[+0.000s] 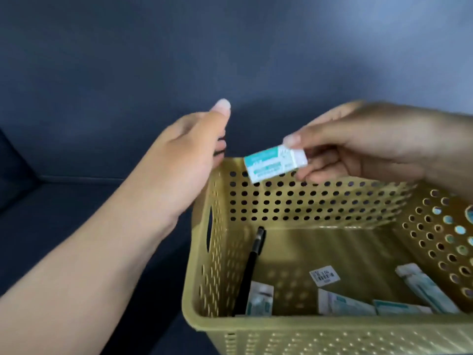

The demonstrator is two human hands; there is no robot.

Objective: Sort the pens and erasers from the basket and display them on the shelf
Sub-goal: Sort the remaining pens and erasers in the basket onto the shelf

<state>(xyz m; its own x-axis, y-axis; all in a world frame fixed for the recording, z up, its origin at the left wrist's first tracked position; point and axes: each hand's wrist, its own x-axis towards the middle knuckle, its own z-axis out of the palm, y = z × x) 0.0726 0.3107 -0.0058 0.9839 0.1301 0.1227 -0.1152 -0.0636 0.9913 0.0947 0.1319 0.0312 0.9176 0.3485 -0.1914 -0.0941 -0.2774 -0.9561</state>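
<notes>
An eraser (275,163) is being pinched by the right hand (363,144) above the basket (256,329); dark pens (221,149), seemingly, are being gripped by the left hand (184,155) beside it.

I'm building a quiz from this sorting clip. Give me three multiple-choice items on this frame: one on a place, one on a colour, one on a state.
1. Where is the black pen?
A. Inside the basket, leaning in its left corner
B. On the sofa
C. In the right hand

2. What colour is the basket?
A. Red
B. Tan yellow
C. White

3. What is the right hand doing?
A. Hanging empty
B. Pressing flat on the basket rim
C. Pinching an eraser

Answers: 1 A, the pen stands against the basket's left inner wall. 2 B, its perforated walls are tan yellow. 3 C, thumb and fingers hold the white and teal eraser above the basket.
</notes>
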